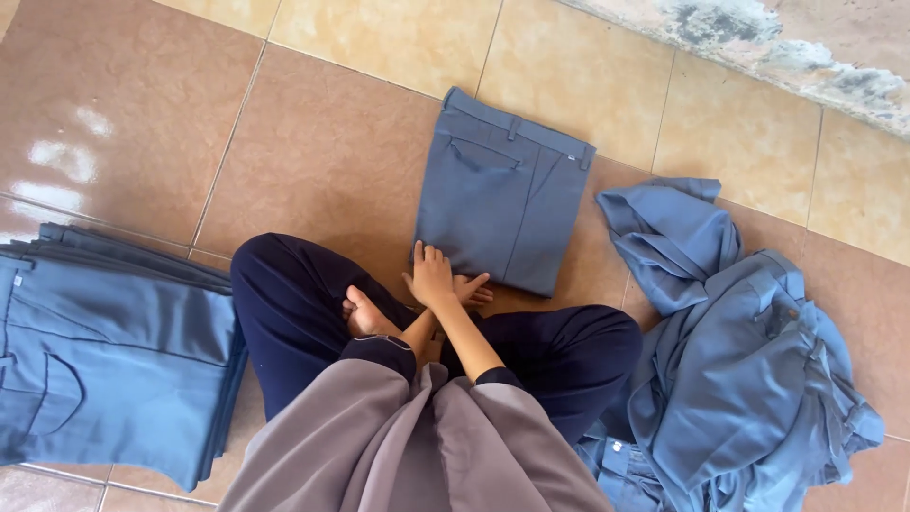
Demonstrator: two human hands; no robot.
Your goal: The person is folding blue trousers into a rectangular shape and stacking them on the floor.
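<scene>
Grey robe point(417, 446) at six o'clock, crossed flat right hand point(431, 277) and left hand point(471, 289) press the folded trousers point(498, 194); stack point(114, 341) at nine done, heap point(739, 360) at four unfolded.

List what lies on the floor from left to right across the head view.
Stack of folded blue trousers → crossed hands → single folded blue trousers → heap of unfolded blue garments.
</scene>
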